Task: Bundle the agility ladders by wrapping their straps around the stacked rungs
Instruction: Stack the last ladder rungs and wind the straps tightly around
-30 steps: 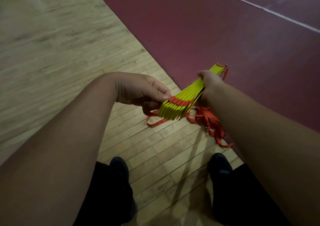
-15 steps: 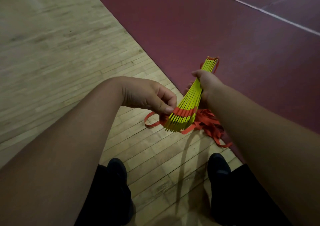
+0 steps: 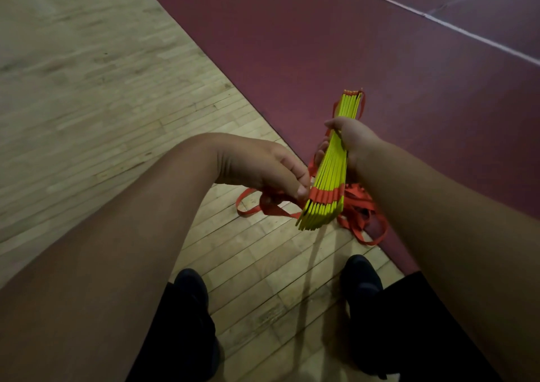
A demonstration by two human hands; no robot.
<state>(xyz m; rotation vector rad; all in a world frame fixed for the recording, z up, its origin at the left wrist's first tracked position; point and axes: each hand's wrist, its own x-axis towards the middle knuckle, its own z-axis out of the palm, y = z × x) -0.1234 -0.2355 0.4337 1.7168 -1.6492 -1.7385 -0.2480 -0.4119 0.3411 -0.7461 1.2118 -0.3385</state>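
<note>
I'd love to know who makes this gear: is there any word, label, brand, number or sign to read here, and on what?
No text can be read anywhere.
yellow rungs: no print shows.
orange straps: no print shows.
white line on the red floor: a plain stripe, no letters.
black shoes: too dark to show any logo.

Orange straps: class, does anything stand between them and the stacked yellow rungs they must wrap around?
Nothing separate does. The left hand pinches a strap beside the near end of the stacked rungs. Only the right hand, gripping the stack's middle, covers part of where straps could wrap.
</note>
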